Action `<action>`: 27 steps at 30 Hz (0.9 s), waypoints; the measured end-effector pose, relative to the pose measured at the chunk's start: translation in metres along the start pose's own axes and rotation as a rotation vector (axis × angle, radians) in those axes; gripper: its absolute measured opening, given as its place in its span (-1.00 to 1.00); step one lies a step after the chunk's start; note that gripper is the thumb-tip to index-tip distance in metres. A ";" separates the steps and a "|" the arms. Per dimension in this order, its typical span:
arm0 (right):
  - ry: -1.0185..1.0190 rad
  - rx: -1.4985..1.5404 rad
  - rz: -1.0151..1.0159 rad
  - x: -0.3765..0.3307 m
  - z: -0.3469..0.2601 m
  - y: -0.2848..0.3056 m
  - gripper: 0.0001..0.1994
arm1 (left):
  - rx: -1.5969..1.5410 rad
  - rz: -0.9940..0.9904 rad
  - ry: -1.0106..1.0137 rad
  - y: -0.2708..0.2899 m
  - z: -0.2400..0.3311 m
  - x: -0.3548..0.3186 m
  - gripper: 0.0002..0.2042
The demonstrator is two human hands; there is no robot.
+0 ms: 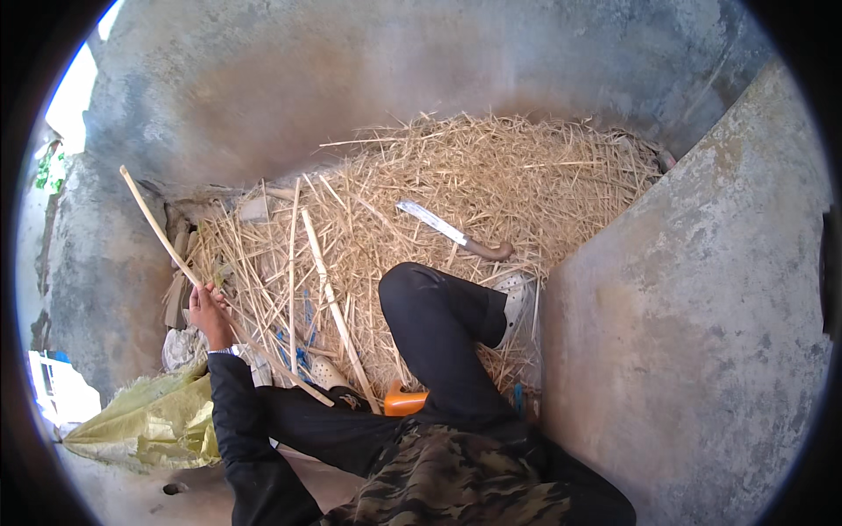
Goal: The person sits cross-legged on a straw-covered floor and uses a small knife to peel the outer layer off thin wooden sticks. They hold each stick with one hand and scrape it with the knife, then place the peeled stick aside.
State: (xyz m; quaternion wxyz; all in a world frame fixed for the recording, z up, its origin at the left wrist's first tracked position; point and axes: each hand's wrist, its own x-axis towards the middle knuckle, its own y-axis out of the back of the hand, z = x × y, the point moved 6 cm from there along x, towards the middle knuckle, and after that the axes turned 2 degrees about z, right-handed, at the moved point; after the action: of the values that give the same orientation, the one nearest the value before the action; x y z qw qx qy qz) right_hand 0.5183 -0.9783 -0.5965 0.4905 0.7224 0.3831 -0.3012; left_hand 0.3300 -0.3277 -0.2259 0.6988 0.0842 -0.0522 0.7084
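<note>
My left hand [210, 317] is closed around a long, slightly bent pale stick [156, 223], near its middle. One end of the stick rises toward the wall at the left, and the other slants down across my leg. Two more peeled sticks [325, 285] lie on the heap of straw-like strips [500, 167], right of the hand. A big knife [431, 221] with a broad blade and a curved wooden handle rests on the heap beyond my raised knee. My right hand does not show.
Concrete walls [684, 298] rise at the back, left and right. A yellowish woven sack [162, 416] is crumpled at the lower left. Part of an orange plastic object [404, 401] shows between my legs. My light clog [511, 307] stands beside the right wall.
</note>
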 end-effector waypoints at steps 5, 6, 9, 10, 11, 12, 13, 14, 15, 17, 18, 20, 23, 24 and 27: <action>0.031 -0.030 -0.012 0.000 -0.006 0.003 -0.41 | 0.014 0.001 -0.078 -0.024 0.045 -0.019 -0.68; 0.036 -0.032 -0.011 0.004 -0.003 0.002 -0.41 | 0.001 -0.027 -0.084 -0.043 0.057 -0.020 -0.67; 0.034 -0.045 -0.003 0.012 0.010 0.001 -0.40 | 0.012 -0.087 -0.125 -0.094 0.098 -0.032 -0.68; 0.032 -0.050 -0.002 0.018 0.017 0.000 -0.40 | 0.017 -0.141 -0.159 -0.114 0.111 -0.037 -0.69; 0.030 -0.060 0.005 0.025 0.023 0.002 -0.40 | 0.024 -0.195 -0.195 -0.133 0.124 -0.044 -0.71; 0.044 -0.102 -0.004 0.030 0.025 0.004 -0.40 | -0.002 -0.215 -0.184 -0.131 0.136 -0.052 -0.71; 0.035 -0.111 0.011 0.037 0.038 0.008 -0.40 | -0.049 -0.284 -0.173 -0.155 0.149 -0.066 -0.72; 0.033 -0.131 0.024 0.045 0.051 0.014 -0.40 | -0.059 -0.328 -0.164 -0.168 0.159 -0.077 -0.72; 0.004 -0.126 0.051 0.055 0.078 0.021 -0.39 | -0.086 -0.412 -0.151 -0.201 0.165 -0.091 -0.71; -0.002 -0.173 0.098 0.075 0.116 0.038 -0.39 | -0.112 -0.519 -0.126 -0.219 0.175 -0.110 -0.66; -0.010 -0.198 0.123 0.082 0.129 0.047 -0.39 | -0.114 -0.561 -0.121 -0.225 0.187 -0.121 -0.65; -0.008 -0.286 0.139 0.085 0.108 0.066 -0.37 | -0.101 -0.619 -0.100 -0.215 0.208 -0.136 -0.63; 0.222 -0.237 0.141 0.028 0.028 0.122 -0.48 | -0.078 -0.684 -0.124 -0.218 0.242 -0.158 -0.65; 0.231 -0.161 0.306 0.017 0.016 0.149 -0.51 | -0.088 -0.699 -0.116 -0.224 0.250 -0.166 -0.66; 0.315 0.068 0.714 -0.015 -0.030 0.218 -0.63 | -0.048 -0.741 -0.123 -0.216 0.273 -0.184 -0.67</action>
State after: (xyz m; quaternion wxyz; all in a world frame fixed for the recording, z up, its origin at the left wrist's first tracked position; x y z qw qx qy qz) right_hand 0.6973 -1.0031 -0.4696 0.4754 0.8636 0.1680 -0.0098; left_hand 0.5604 -0.5571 -0.0037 0.9051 0.1234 -0.0766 0.3997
